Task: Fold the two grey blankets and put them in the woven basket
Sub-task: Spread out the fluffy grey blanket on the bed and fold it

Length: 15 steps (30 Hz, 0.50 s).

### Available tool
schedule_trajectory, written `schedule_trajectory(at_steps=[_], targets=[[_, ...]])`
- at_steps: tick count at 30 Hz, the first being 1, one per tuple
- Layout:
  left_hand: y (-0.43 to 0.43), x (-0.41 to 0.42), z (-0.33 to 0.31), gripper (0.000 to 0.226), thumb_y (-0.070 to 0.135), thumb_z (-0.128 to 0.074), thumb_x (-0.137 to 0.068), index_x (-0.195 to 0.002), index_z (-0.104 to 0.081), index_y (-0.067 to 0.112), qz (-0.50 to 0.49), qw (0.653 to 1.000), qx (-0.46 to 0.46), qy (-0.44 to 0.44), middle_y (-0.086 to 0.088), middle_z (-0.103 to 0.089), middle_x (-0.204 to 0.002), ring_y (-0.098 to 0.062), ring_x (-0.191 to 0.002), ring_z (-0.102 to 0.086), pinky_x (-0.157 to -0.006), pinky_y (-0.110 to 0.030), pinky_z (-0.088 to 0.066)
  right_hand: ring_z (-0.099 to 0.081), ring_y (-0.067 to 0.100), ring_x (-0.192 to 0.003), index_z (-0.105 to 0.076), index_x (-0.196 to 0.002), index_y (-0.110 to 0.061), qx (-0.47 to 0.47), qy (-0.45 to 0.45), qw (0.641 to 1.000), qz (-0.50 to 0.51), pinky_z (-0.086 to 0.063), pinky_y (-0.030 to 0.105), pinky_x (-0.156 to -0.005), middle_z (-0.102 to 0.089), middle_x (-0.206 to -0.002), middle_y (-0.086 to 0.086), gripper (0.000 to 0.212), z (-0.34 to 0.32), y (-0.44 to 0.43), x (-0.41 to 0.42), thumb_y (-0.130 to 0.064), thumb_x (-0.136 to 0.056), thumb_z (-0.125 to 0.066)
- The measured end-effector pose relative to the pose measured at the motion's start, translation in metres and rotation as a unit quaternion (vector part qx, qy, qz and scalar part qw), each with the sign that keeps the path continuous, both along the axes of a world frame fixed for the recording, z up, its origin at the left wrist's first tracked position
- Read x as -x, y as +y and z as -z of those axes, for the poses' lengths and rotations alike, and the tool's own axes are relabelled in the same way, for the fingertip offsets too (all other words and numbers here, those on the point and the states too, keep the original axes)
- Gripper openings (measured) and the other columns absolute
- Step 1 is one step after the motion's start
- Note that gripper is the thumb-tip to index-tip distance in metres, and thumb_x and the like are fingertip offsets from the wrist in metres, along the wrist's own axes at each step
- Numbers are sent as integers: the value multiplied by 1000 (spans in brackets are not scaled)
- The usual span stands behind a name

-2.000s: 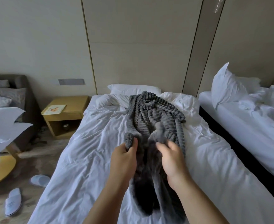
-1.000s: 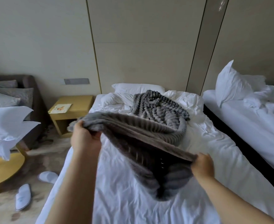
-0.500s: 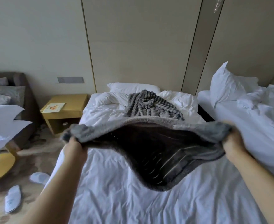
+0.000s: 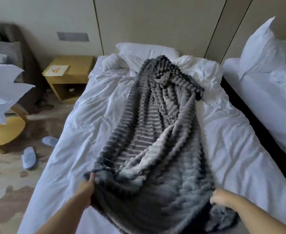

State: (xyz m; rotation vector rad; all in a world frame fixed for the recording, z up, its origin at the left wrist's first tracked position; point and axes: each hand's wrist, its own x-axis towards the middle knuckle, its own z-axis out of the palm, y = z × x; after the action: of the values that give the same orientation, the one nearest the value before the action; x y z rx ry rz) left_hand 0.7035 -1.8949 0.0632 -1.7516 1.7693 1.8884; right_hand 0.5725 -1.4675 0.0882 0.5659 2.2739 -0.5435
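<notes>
Along the bed (image 4: 88, 132), grey blanket (image 4: 155, 141), near-left corner in clutch of left hand (image 4: 86, 188), right hand (image 4: 223, 198) at near-right edge, grip unclear.

One wide head view looks forward and down from the foot of the bed (image 4: 81, 125). The fingers (image 4: 92, 177) gripping the blanket (image 4: 152, 149) sit nearest, at the bottom edge; the wall (image 4: 155, 21) lies far beyond them, a second bed (image 4: 263, 102) right of them.
</notes>
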Motion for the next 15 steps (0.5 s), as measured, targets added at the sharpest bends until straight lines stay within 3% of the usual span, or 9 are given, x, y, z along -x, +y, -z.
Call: schedule_trajectory(at_steps=[3, 4, 6, 8, 9, 10, 11, 13, 15], targets=[[3, 15, -7, 23, 37, -70, -83, -95, -66, 18, 75, 987, 134, 45, -5, -68, -86, -20, -75, -63, -71, -30, -47, -56, 27, -77, -63, -105, -5, -29, 249, 968, -33, -47, 35, -65, -64, -97, 12, 25, -5, -16, 20, -18, -97, -43], [4, 17, -4, 19, 33, -76, -78, -91, -66, 22, 127, 976, 170, 39, -2, -69, -83, -20, -76, -64, -68, -29, -46, -56, 28, -76, -63, -94, -5, -49, 275, 959, -41, -47, 34, -63, -64, -91, 12, 23, -2, -18, 23, -19, -96, -44], [5, 16, 21, 20, 23, -74, -79, -97, -67, 19, 310, 928, 183, -97, -4, -69, -91, -26, -90, -66, -69, -27, -44, -58, 24, -76, -58, -86, -7, -56, 109, 983, -135, -44, 25, -59, -63, -84, 9, 23, 16, -27, 7, -24, -97, -47], [12, 7, 40, 31, 20, -59, -90, -118, -64, 9, 528, 785, 119, -301, -11, -65, -119, -23, -105, -62, -77, -26, -45, -57, 16, -76, -58, -90, -4, -55, -168, 941, -288, -44, 18, -64, -64, -87, 12, 21, 40, -32, -26, -25, -94, -55], [15, 5, 46, 35, 17, -53, -93, -125, -60, 5, 575, 731, 104, -353, -14, -60, -128, -23, -110, -59, -83, -28, -45, -58, 15, -92, -61, -109, 0, -59, -250, 903, -343, -45, 17, -80, -66, -109, 15, 30, 52, -31, -39, -25, -92, -60], [17, 9, 47, 37, 14, -49, -93, -127, -57, 2, 587, 714, 116, -363, -16, -58, -131, -25, -113, -58, -89, -29, -45, -55, 16, -113, -54, -129, 1, -61, -288, 883, -367, -39, 19, -96, -58, -131, 13, 46, 67, -26, -47, -25, -91, -61], [19, 17, 48, 38, 13, -48, -91, -126, -56, 4, 544, 744, 135, -362, -17, -58, -128, -26, -114, -57, -91, -29, -45, -48, 18, -127, -45, -138, 0, -54, -300, 883, -357, -33, 20, -102, -50, -142, 10, 54, 77, -21, -49, -23, -92, -60], [18, 41, 57, 32, 13, -48, -84, -115, -58, 13, 450, 812, 246, -279, -12, -61, -117, -29, -105, -61, -82, -32, -49, -45, 21, -131, -47, -133, -2, -61, -284, 910, -296, -37, 21, -95, -53, -133, 10, 42, 90, -15, -37, -19, -95, -54], [26, 74, 60, 24, 12, -49, -83, -104, -57, 18, 416, 829, 332, -170, -10, -59, -112, -31, -95, -61, -76, -35, -49, -55, 27, -120, -58, -115, -9, -70, -143, 972, -174, -42, 27, -78, -60, -112, 10, 23, 106, -5, -7, -17, -97, -47]])
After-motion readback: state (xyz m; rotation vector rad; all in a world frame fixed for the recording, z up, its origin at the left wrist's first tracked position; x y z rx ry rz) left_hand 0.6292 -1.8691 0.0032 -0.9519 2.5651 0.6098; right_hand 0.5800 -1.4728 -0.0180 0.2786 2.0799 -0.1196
